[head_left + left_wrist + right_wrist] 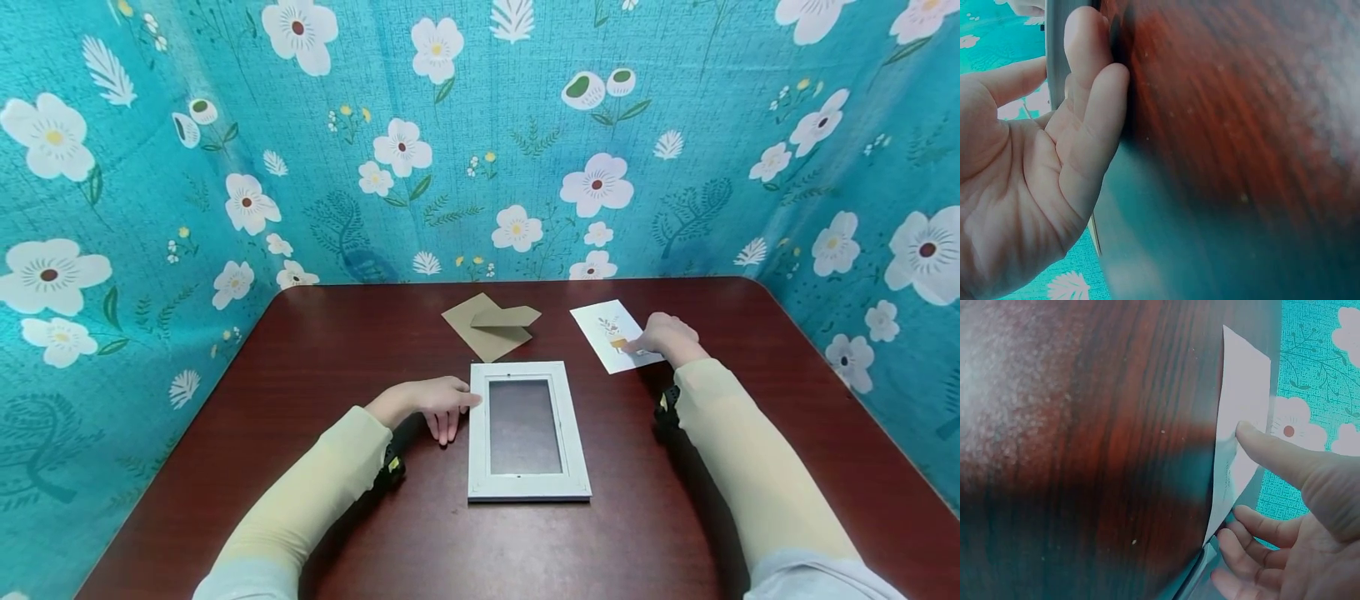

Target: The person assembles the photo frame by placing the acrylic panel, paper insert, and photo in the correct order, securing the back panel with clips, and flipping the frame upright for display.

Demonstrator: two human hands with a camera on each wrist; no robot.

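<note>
A white picture frame (480,433) lies on the table, its pane (525,425) uncovered. My left hand (438,402) is at its left side, a fingertip touching the upper left edge and the other fingers hanging beside it. The left wrist view shows this hand (1035,162) with extended fingers along the frame's grey side (1055,56). To the right, my right hand (666,335) pinches the lower right of a white card (596,329) printed with a potted plant. In the right wrist view, the thumb presses the card's face (1244,387) while the other fingers curl at its edge.
Behind the frame lies a brown backing board (480,304) with its stand flap (513,317) folded out. All this is on a dark red-brown table (360,325). A turquoise flowered cloth (480,183) hangs around the table's back and sides.
</note>
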